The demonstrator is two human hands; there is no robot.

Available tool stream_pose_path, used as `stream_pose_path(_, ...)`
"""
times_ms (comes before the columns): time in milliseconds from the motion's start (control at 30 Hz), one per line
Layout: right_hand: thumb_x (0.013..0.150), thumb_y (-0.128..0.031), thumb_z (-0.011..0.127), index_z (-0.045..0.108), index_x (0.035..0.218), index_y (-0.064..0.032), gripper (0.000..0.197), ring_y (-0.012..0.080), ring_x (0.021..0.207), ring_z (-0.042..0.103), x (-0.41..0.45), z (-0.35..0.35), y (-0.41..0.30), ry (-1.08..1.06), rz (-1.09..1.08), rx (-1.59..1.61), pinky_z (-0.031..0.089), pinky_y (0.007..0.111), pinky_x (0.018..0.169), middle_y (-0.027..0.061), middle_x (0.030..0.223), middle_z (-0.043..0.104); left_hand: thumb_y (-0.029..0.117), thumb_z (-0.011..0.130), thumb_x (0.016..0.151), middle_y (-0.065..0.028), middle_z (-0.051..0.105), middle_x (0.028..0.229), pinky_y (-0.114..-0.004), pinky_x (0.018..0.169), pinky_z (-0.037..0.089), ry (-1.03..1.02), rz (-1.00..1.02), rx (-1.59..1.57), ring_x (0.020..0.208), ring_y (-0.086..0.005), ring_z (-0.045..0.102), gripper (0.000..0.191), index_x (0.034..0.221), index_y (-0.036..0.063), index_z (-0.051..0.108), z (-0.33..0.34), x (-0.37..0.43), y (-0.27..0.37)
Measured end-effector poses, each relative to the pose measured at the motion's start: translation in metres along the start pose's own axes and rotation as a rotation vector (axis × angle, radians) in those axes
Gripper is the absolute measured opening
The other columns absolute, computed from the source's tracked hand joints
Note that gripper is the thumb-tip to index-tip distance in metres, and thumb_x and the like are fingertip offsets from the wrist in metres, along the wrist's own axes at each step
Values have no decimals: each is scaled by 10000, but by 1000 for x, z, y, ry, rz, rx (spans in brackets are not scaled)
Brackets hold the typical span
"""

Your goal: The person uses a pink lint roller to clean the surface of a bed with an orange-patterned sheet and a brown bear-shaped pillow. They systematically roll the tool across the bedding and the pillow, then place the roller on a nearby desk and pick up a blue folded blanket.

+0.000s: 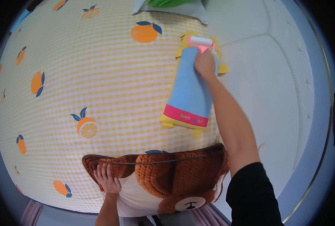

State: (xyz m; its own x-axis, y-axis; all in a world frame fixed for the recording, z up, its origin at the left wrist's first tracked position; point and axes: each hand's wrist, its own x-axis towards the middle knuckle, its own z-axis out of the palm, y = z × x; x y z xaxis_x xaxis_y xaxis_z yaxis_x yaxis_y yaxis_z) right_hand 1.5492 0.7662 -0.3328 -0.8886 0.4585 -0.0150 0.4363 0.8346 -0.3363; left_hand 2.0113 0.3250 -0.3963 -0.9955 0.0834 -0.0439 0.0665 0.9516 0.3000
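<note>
My right hand (205, 64) grips the pink handle of a lint roller (201, 41) whose white sheet roll faces up the view. The roller is over the yellow head end of a small bear-shaped child's pillow (189, 87) with a dotted blue cover and a pink band bearing lettering. My left hand (107, 178) rests with spread fingers on the upper left corner of a large pillow (153, 180) printed with a brown knitted bear. Part of the small pillow's head is hidden behind the roller and my hand.
Both pillows lie on a yellow-checked bed sheet (113, 84) printed with oranges. A cream padded headboard (246, 84) with bead trim runs along the right. At the top lies a pale pillow (181, 12) with a green item (167, 2) on it. Pinkish curtains (31, 212) hang at the lower left.
</note>
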Motion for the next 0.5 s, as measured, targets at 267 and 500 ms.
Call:
stream_pose_path(267,996,-237,553,570,1113,39,300,510,769,625,-287,-60,99,-121,-168,213,472,574,655,304,823,639,337,343,957,-199,398,1516,-671,1172,160,-36,-13,17,1431,-470,304,609,1465,16,437,-4,5,8)
stream_pose_path(500,1006,-179,573,583,1020,29,208,414,607,630,-369,-90,117,-79,41,442,460,454,527,234,681,593,339,326,991,-201,411,1502,-672,1162,185,-9,25,38,1426,-473,314,584,1462,11,434,-1,3,2)
